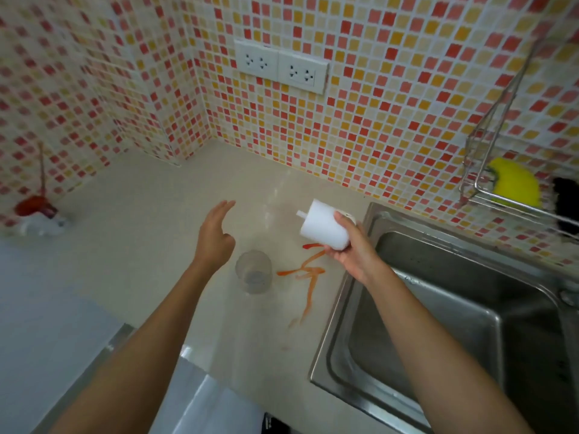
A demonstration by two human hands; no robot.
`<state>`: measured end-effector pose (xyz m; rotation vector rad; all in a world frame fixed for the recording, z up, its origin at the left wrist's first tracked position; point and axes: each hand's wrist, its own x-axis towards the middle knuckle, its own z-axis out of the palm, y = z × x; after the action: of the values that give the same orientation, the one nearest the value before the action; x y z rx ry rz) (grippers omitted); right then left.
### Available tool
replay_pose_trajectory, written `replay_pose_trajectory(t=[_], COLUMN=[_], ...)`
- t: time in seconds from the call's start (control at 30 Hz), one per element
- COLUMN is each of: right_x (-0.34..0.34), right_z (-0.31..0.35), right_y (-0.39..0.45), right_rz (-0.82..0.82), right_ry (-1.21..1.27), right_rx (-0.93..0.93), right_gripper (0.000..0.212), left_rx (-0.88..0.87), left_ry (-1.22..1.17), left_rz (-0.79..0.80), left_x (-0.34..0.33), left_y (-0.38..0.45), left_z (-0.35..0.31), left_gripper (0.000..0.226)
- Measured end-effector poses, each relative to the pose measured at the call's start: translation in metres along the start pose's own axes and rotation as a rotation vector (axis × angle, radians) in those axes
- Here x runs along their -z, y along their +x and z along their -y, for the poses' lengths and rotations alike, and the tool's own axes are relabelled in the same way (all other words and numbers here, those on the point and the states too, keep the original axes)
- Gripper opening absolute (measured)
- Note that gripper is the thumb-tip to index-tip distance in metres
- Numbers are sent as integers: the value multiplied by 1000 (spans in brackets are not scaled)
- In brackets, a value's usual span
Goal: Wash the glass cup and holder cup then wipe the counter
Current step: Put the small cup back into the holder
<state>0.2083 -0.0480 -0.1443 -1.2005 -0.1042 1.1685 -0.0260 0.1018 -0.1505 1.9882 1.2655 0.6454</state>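
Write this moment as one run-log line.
right hand: grips white holder cup | left hand: open above counter | glass cup: upright, untouched | orange smear: unwiped

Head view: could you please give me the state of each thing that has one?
holder cup: tilted, held in the right hand
glass cup: upright on the counter, untouched
left hand: open, holding nothing
counter: smeared with orange streaks
sink: no dishes in it
sponge: in the wire rack
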Motion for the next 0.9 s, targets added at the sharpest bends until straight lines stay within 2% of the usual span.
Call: replay_pose_trajectory(t=[0.2,0.33,0.57,0.73,0.9], right_x=[-36,-62,-96,-96,-96], right_z=[-21,-32,-62,-70,-82], right_y=[-12,-15,-15,-15,-16], right_rz=[34,93,247,290,433], right_ry=[-570,-907,-1244,-1345,-1550], right_rx=[161,319,490,559,606], right_gripper=[55,69,86,85,83], left_rx=[132,129,121,138,152], left_ry=[14,-110,-181,-238,-280], left_rz=[350,288,246,252,251], left_x=[-9,-24,-32,-35,-39], left_y=[-61,-73,-74,-74,-74], left_z=[53,54,69,74,76], left_gripper=[82,83,68,67,59])
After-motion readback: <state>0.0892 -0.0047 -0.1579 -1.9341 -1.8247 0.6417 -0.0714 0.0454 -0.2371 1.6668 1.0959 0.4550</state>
